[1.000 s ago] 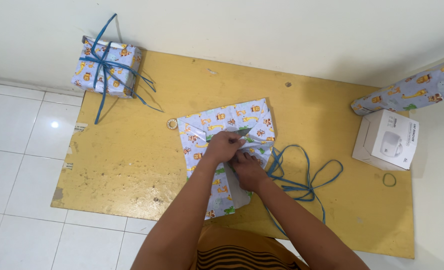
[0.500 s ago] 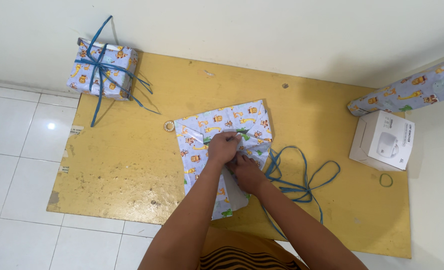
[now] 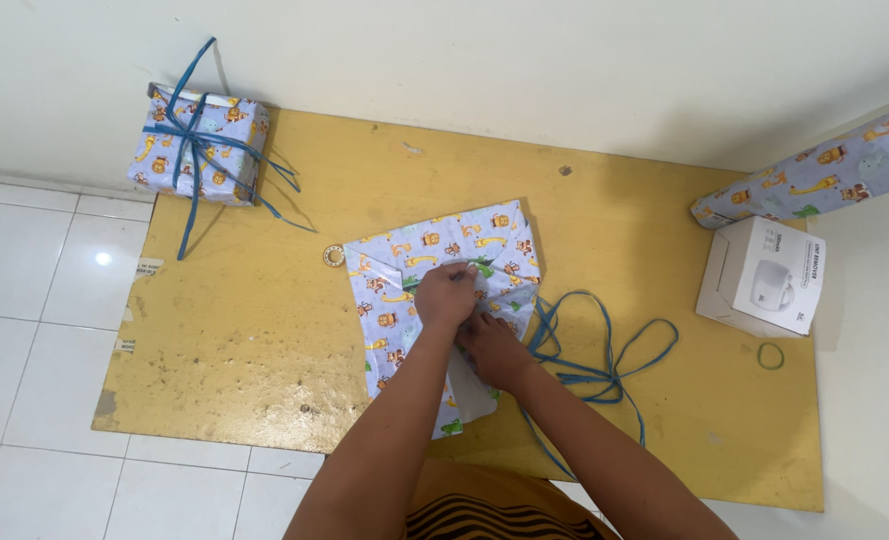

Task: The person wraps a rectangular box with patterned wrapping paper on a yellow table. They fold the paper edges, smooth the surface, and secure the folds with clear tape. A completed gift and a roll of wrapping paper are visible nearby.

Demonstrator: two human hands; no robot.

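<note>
A box half wrapped in pale blue animal-print paper [image 3: 417, 262] lies in the middle of the yellow board [image 3: 265, 340]. My left hand [image 3: 447, 294] presses down on the folded paper at the top of the box. My right hand [image 3: 493, 348] sits just below it, fingers pinching the paper's edge where the flaps meet. A loose blue ribbon [image 3: 605, 350] lies coiled on the board to the right of my right hand. A small tape roll [image 3: 335, 257] rests by the paper's left corner.
A finished wrapped gift tied with blue ribbon [image 3: 197, 145] stands at the board's far left corner. A white box [image 3: 762, 277] and a roll of the same paper [image 3: 815, 175] are at the right. A green rubber band [image 3: 771, 355] lies near the right edge.
Both hands stay on the paper, with only small finger shifts on the fold. The view has drifted slightly.
</note>
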